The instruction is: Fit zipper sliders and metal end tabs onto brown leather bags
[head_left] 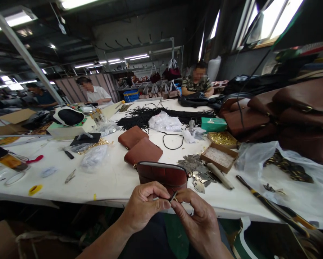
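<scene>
My left hand [144, 207] and my right hand [198, 219] meet just in front of the table's near edge. Both pinch one small metal piece [173, 197] between thumb and fingertips. Right behind them a brown leather pouch [163, 175] stands upright on the white table [107, 180]. Two more brown pouches [140, 145] lie flat further back. A heap of flat grey metal parts [195, 167] lies to the right of the pouch.
A cardboard box of small parts [219, 155], a tray of gold fittings [222, 139], a white rod [220, 176] and a long tool [269, 205] lie right. Brown bags [285, 115] pile far right. Black cords [150, 115] lie behind. Other people sit at the far side.
</scene>
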Demonstrator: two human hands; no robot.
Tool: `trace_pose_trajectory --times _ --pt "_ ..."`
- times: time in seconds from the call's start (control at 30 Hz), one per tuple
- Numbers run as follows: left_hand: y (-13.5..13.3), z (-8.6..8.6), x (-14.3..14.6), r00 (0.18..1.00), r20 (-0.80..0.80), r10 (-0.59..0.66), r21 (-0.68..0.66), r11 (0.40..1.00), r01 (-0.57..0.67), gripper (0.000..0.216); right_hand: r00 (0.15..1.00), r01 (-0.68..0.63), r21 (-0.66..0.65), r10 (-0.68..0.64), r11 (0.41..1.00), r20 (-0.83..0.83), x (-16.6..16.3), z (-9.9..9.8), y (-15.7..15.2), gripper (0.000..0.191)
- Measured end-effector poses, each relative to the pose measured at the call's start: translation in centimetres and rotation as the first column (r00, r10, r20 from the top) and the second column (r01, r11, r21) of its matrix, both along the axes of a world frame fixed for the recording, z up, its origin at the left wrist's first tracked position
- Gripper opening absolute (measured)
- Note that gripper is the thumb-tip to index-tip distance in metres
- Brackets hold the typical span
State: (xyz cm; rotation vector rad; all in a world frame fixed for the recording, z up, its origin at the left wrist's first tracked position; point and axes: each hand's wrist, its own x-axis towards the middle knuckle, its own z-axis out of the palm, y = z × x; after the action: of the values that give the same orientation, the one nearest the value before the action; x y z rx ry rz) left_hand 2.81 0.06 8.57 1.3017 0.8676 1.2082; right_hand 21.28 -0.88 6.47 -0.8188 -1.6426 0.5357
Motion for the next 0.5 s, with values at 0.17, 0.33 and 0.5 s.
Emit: trace_pose_trajectory --times 0.17,0.33,0.5 --pt "0.0 -0.7 -0.8 1.0 -0.027 0.01 0.032 0.999 -0.009 0.016 1.0 -0.017 -0.014 0.018 1.0 0.007 -0.7 -0.4 0.6 0.01" --pt "1.6 -0.2 -3.2 0.914 -0.325 0.243 0.317 0.938 -0.137 0.025 1.0 -0.025 -0.055 0.026 0.998 0.012 -1.1 -0.8 1.7 0.011" --pt "4.9 0.3 -6.1 0.509 -0.631 0.586 0.708 0.702 0.07 0.032 0.999 0.032 -0.105 -0.03 0.994 0.025 -2.3 -2.2 2.6 0.012"
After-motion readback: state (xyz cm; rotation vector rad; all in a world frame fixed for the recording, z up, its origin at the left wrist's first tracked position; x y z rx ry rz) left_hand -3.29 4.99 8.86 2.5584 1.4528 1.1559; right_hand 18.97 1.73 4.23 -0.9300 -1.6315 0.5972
